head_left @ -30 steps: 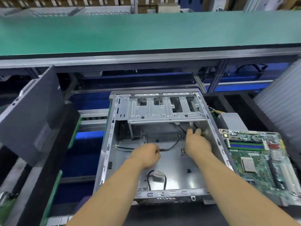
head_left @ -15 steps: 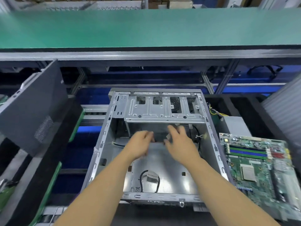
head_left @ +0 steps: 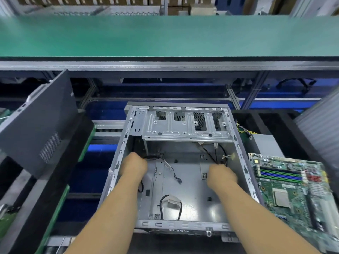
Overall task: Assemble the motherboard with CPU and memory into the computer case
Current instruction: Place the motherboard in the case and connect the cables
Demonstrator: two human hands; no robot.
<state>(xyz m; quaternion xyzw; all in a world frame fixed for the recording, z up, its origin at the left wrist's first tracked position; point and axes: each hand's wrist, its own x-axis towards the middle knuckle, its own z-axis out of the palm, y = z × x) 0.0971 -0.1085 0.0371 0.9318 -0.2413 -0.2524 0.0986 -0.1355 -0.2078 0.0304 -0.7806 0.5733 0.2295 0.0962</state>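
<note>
The open grey computer case [head_left: 185, 224] lies on its side in the middle, with a drive cage [head_left: 185, 125] at its far end. Both my hands are inside it. My left hand [head_left: 134, 166] is curled by the left wall, where a black cable [head_left: 153, 157] comes out of its fingers. My right hand [head_left: 222, 176] is curled by the right wall around black cables [head_left: 211, 154] that run down from the cage. The fingertips of both hands are hidden. The green motherboard [head_left: 293, 191] with CPU [head_left: 280, 197] and memory sticks [head_left: 278, 174] lies to the right, outside the case.
A looped black cable with a white label [head_left: 172, 202] and a thin lead with a black plug [head_left: 176, 176] lie on the case floor. A dark side panel [head_left: 36, 125] leans at the left. A grey power supply [head_left: 266, 143] sits behind the motherboard. A green conveyor [head_left: 165, 35] runs across the back.
My hands have moved apart from the middle of the case, the left to the left wall and the right to the right wall, drawing the cables aside.
</note>
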